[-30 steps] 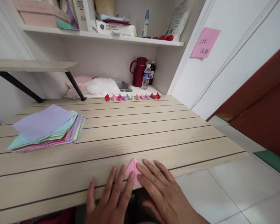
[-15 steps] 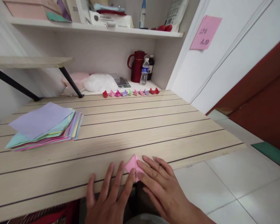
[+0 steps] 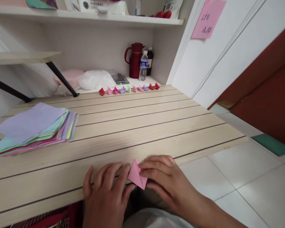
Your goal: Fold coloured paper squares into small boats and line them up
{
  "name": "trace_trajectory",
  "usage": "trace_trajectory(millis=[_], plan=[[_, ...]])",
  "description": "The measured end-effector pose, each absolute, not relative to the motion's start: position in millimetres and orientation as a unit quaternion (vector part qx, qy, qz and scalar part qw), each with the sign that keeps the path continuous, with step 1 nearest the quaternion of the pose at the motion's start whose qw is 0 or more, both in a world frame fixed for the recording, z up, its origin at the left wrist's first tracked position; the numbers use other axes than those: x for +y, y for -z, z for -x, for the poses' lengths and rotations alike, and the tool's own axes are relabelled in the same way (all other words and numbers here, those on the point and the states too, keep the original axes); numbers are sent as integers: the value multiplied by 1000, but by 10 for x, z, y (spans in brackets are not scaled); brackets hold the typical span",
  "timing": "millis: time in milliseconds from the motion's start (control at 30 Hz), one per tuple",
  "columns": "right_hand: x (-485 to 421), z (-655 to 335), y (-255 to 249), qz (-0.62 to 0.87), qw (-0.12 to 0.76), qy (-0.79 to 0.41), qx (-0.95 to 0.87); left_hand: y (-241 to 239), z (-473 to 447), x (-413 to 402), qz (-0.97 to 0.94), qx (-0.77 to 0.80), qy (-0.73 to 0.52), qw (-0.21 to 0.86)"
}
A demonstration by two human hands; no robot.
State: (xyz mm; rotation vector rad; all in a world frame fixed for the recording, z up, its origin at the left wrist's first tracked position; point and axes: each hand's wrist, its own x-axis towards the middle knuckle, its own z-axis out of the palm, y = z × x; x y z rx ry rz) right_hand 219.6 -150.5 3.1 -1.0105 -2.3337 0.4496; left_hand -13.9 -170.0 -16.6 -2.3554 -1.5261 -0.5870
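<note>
A small folded square of pink paper lies at the table's front edge, one corner pointing away from me and a diagonal fold line across it. My right hand grips its right side, fingers on top and thumb at the lower edge. At the paper's left side, my left hand has bent fingers, with index finger and thumb closing on the left corner. Part of the paper's right side is hidden under my right fingers.
A stack of coloured paper sheets lies at the left. Several small folded paper pieces stand in a row along the back. Behind them are a red thermos jug, a water bottle and a white plastic bag.
The pink paper has turned slightly, and its fold line now runs diagonally. Both hands went from lying flat with outstretched fingers to bent fingers at its sides. The camera view tilted down.
</note>
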Motion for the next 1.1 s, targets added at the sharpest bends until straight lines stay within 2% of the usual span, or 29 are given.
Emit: trace_trajectory(millis=[267, 533, 767, 1100], plan=[[-1432, -2178, -16, 379, 305, -178, -855, 219, 156, -1707, 798, -523, 277, 113], [-1276, -2234, -118, 343, 273, -219, -872, 145, 109, -1637, 788, -539, 294, 48], [-1249, -2204, -81, 352, 317, -237, -848, 135, 102, -1611, 792, -531, 299, 40], [-1279, -2188, -63, 345, 315, -199, -861, 165, 83, -1653, 787, -537, 303, 38]])
